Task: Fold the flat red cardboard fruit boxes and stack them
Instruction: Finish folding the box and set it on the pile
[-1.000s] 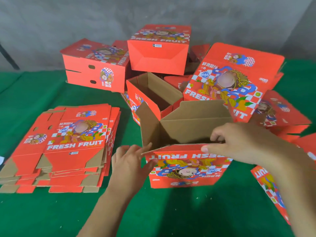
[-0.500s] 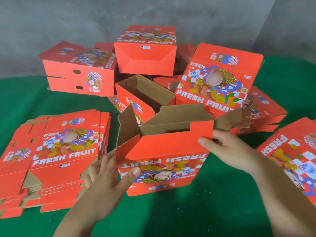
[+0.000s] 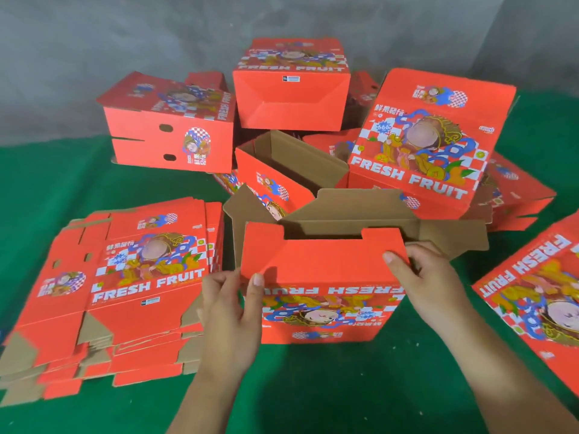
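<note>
box (image 3: 322, 296) right of flat stack (image 3: 125, 277) | near flap (image 3: 313, 258) now raised, was folded down | left hand (image 3: 232, 305) pinches flap's left corner | right hand (image 3: 423, 277) grips its right edge | flap closing likely next

1 head-worn view, angled forward and down, close over green table (image 3: 94, 183) toward grey wall (image 3: 125, 42)
</note>
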The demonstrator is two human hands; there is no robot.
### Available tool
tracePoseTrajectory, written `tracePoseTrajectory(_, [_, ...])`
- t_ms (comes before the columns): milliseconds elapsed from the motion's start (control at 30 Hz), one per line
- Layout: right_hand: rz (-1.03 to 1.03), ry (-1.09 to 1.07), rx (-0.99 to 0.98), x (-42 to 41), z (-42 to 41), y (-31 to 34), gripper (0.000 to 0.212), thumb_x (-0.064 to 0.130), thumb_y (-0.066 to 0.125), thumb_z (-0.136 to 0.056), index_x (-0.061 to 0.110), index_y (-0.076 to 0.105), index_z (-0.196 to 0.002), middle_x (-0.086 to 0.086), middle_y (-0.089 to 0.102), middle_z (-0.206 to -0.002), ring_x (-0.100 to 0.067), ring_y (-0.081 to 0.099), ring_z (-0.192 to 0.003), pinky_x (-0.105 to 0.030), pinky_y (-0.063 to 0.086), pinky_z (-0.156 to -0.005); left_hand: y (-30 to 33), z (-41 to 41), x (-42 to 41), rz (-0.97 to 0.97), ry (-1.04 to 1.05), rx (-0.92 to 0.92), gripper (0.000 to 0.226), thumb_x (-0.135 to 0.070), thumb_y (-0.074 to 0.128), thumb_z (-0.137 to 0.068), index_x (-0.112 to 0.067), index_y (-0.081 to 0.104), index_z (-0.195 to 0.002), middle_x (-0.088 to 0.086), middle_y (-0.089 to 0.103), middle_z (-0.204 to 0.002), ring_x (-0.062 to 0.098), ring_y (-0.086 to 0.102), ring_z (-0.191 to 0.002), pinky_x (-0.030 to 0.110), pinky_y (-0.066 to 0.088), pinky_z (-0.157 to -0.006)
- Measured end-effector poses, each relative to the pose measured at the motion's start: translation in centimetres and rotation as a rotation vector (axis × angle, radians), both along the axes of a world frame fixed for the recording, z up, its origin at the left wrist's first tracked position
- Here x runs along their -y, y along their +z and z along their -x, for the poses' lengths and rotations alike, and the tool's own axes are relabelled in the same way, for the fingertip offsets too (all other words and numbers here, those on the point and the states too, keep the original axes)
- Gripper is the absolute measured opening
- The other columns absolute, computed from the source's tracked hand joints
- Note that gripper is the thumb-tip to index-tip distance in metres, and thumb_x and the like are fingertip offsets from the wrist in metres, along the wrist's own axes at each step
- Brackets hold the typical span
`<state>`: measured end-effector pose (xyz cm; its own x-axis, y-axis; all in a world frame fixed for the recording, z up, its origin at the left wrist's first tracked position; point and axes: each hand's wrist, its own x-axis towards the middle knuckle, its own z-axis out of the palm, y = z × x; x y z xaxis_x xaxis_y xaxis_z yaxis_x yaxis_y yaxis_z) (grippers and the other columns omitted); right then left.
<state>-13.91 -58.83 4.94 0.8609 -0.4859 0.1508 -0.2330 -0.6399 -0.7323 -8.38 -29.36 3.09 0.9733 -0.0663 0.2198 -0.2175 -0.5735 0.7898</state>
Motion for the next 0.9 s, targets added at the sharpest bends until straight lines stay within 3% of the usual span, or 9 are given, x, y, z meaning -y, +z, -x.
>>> tracePoseTrajectory(67, [-0.037, -0.009, -0.094, -0.2, -0.3, 0.0, 0.051, 0.039, 0.06, -0.098, 0.028, 0.053, -0.147, -0.004, 0.045, -0.142, -0.016, 0.049, -0.129, -0.05, 0.042, -0.113, 0.3, -1.0, -0.7, 0.108, -0.061, -0.041, 0.039, -0.071, 0.048, -0.09, -0.059, 0.059, -0.126, -0.018, 0.048, -0.093, 0.01, 0.054, -0.095, 0.022, 0.044, -0.085])
tracePoseTrajectory(133, [0.041, -0.05, -0.208, -0.1, -0.5, 0.3, 0.076, 0.037, 0.062, -0.098, 0.047, 0.019, -0.16, 0.006, 0.02, -0.154, -0.022, 0.026, -0.139, -0.054, 0.027, -0.121, 0.8, -2.7, -1.6, 0.315, -0.126, -0.164, 0.07, -0.069, 0.059, -0.087, -0.069, 0.024, -0.148, -0.005, 0.059, -0.084, 0.011, 0.061, -0.077, 0.021, 0.049, -0.072])
tracePoseTrajectory(267, [0.579, -0.097, -0.224, -1.7, -1.1, 0.9, 0.079, 0.018, 0.067, -0.086, 0.043, 0.038, -0.155, -0.003, 0.008, -0.166, -0.041, -0.002, -0.151, -0.064, 0.01, -0.12, 1.2, -5.5, -1.7, 0.294, -0.184, -0.25, 0.102, -0.039, 0.069, -0.098, -0.057, -0.013, -0.156, 0.005, 0.062, -0.072, 0.018, 0.064, -0.056, 0.028, 0.053, -0.051])
tracePoseTrajectory(367, [0.655, -0.007, -0.12, -3.5, -1.9, 0.5, 0.086, -0.01, 0.063, -0.078, 0.028, 0.047, -0.153, -0.011, 0.02, -0.165, -0.05, 0.008, -0.151, -0.069, 0.021, -0.116, 0.8, -6.4, -0.5, 0.396, -0.124, -0.3, 0.078, -0.021, 0.074, -0.096, -0.028, 0.027, -0.158, -0.009, 0.063, -0.063, 0.007, 0.061, -0.053, 0.018, 0.047, -0.045])
tracePoseTrajectory(433, [0.467, 0.017, -0.112, -3.6, -2.3, 0.4, 0.085, -0.016, 0.058, -0.08, 0.026, 0.046, -0.153, -0.01, 0.02, -0.167, -0.044, 0.009, -0.154, -0.066, 0.025, -0.118, 0.6, -6.8, -0.3, 0.481, -0.115, -0.359, 0.037, -0.021, 0.075, -0.095, -0.022, 0.062, -0.13, -0.009, 0.076, -0.081, 0.018, 0.074, -0.07, 0.028, 0.056, -0.052])
tracePoseTrajectory(500, [0.364, 0.045, -0.071, -3.2, -2.1, 0.2, 0.082, -0.018, 0.056, -0.083, 0.023, 0.047, -0.153, -0.01, 0.019, -0.168, -0.04, 0.008, -0.156, -0.06, 0.024, -0.122, 0.6, -6.9, -0.6, 0.556, -0.124, -0.492, 0.019, -0.029, 0.076, -0.093, -0.025, 0.074, -0.111, 0.003, 0.08, -0.099, 0.029, 0.078, -0.087, 0.034, 0.062, -0.062])
tracePoseTrajectory(667, [0.455, 0.195, -0.095, -2.3, -1.3, 0.0, 0.072, -0.013, 0.058, -0.088, 0.029, 0.057, -0.146, 0.003, 0.028, -0.167, -0.035, 0.001, -0.158, -0.05, 0.017, -0.121, 0.6, -7.1, -0.2, 0.673, -0.045, -0.82, 0.045, -0.058, 0.064, -0.091, -0.017, 0.073, -0.108, 0.009, 0.08, -0.102, 0.026, 0.078, -0.093, 0.046, 0.057, -0.092])
tracePoseTrajectory(767, [0.469, 0.23, -0.205, -2.0, -1.2, 0.4, 0.064, -0.002, 0.056, -0.095, 0.035, 0.055, -0.147, 0.014, 0.03, -0.163, -0.029, -0.009, -0.158, -0.049, 0.012, -0.123, 0.5, -6.7, 0.6, 0.64, 0.099, -0.661, 0.046, -0.061, 0.054, -0.1, -0.019, 0.071, -0.1, 0.008, 0.078, -0.096, 0.033, 0.073, -0.092, 0.056, 0.057, -0.091])
tracePoseTrajectory(900, [0.464, 0.168, -0.259, -3.0, -0.4, 1.1, 0.045, 0.048, 0.044, -0.098, 0.041, 0.062, -0.139, 0.017, 0.049, -0.153, -0.022, -0.003, -0.158, -0.045, 0.011, -0.124, 0.9, -5.8, 1.2, 0.198, 0.04, 0.091, 0.028, -0.038, 0.043, -0.103, -0.025, 0.061, -0.086, -0.001, 0.054, -0.084, 0.024, 0.049, -0.084, 0.039, 0.038, -0.073])
